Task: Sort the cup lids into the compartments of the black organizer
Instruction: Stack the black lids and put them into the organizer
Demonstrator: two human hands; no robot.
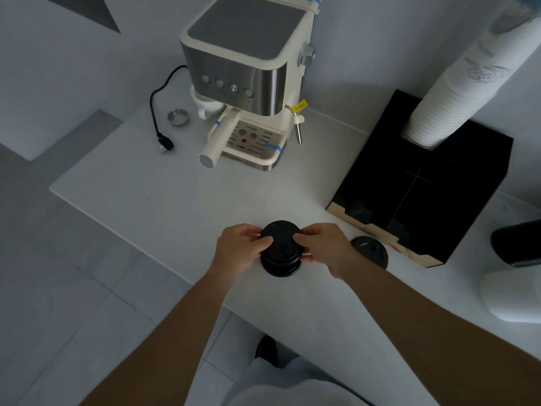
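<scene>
The stacked lids point(281, 250) were black, the organizer point(439, 186) black with tan front edges, the worktop point(175, 194) white, the coffee machine point(248, 83) cream and steel, blue-taped.

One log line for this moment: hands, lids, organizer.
left hand: grips lid stack | right hand: grips lid stack | loose lid: on table, right of stack | organizer: front compartments look empty

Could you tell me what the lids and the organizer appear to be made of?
Stack of lids: likely matte black plastic, with moulded rims and embossed tops. Black organizer: seemingly cardboard, since tan raw edges show along its front; the finish is matte black.
</scene>
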